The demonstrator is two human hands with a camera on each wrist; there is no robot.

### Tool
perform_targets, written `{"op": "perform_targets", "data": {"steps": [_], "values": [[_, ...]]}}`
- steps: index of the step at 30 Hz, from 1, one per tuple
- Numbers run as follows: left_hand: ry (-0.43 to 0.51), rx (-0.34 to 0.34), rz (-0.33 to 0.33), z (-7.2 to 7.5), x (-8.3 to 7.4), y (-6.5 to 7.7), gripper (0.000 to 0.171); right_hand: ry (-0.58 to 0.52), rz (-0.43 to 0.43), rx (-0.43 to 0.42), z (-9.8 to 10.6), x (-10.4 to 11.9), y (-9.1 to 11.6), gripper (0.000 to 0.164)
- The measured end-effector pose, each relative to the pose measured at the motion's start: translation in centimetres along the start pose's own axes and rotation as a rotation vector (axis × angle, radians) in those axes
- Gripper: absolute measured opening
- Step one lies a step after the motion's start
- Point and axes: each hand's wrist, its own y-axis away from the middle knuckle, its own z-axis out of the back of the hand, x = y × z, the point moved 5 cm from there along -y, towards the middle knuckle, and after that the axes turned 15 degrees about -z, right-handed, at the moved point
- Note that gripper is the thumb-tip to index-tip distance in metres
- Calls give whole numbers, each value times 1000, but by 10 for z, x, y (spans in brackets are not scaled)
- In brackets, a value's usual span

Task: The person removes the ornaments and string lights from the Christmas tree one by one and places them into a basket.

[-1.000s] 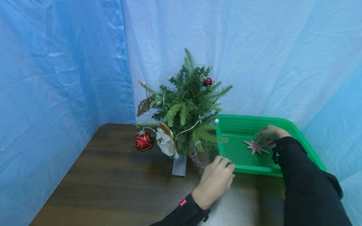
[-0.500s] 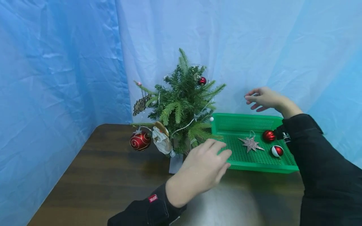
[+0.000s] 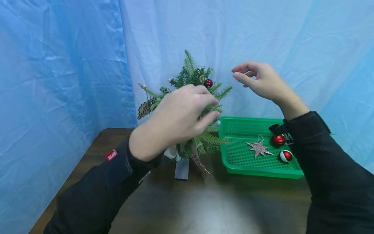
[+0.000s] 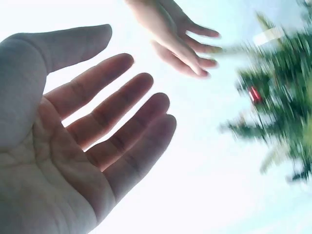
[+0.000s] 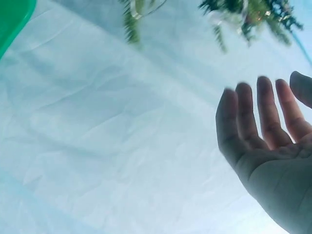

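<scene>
I hold nothing in either hand. My left grip is wide, fingers loosely extended, raised in front of the artificial Christmas tree and hiding much of its middle; from the left wrist, the tree shows well apart from my fingertips. My right grip is also wide, fingers gently bent, to the right of the tree and above the far side of the green basket. The tree stands on the desk, a small red bauble high on its right and a brown cut-out ornament hanging at its left. In the basket, a glittery star lies left of a ribbed red bauble and a nearer red-and-white bauble.
</scene>
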Motion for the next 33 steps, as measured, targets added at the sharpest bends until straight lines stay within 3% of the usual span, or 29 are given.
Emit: {"op": "perform_targets", "data": {"steps": [4, 9, 15, 21, 33], "values": [[33, 53, 123, 8, 36, -13, 28, 46, 61, -27, -10, 14, -3, 39], [42, 101, 264, 4, 76, -27, 33, 67, 106, 3, -26, 21, -8, 35], [6, 140, 316, -9, 106, -37, 39, 140, 128, 29, -43, 28, -11, 36], [4, 132, 323, -20, 117, -41, 39, 190, 108, 42, -53, 29, -14, 39], [1, 90, 315, -26, 117, -47, 26, 215, 91, 22, -60, 27, -17, 47]]}}
